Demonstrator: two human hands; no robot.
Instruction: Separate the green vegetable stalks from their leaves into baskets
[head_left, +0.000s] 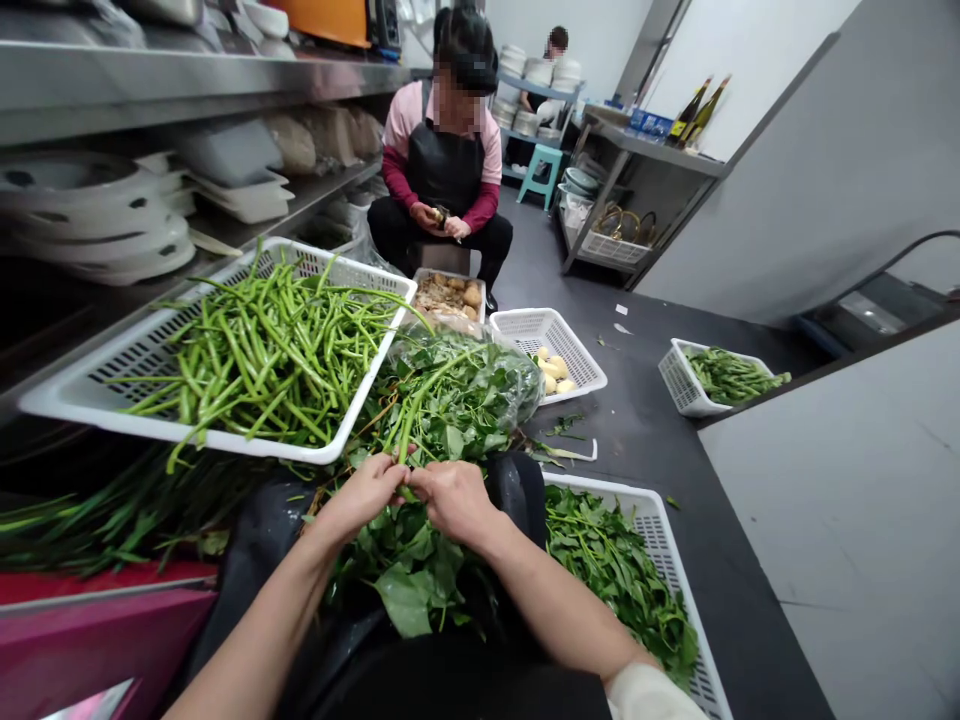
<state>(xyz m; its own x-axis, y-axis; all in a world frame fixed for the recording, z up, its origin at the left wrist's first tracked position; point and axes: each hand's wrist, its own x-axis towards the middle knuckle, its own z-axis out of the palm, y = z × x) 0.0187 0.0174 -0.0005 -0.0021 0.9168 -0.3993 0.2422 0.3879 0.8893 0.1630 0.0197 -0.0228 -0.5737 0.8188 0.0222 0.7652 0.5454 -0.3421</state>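
Observation:
My left hand (373, 492) is closed around green stems (409, 415) that stand up between my hands. Close beside it, my right hand (452, 497) pinches the lower part of the same stems. Loose leafy greens (420, 570) lie in my lap below both hands. Just beyond them sits a plastic bag of leafy greens (465, 390). To the left, a white basket (255, 447) holds a heap of cut green stems (277, 350). On the right, another white basket (679, 560) contains picked leaves (611, 560).
A co-worker (450, 150) sits ahead, hands on a small item, behind a basket of potatoes (450, 293). Nearby are a basket with peeled potatoes (553, 372) and a basket of green vegetables (724, 375). Metal shelving (225, 95) runs along the left. Long green leaves (142, 510) lie below.

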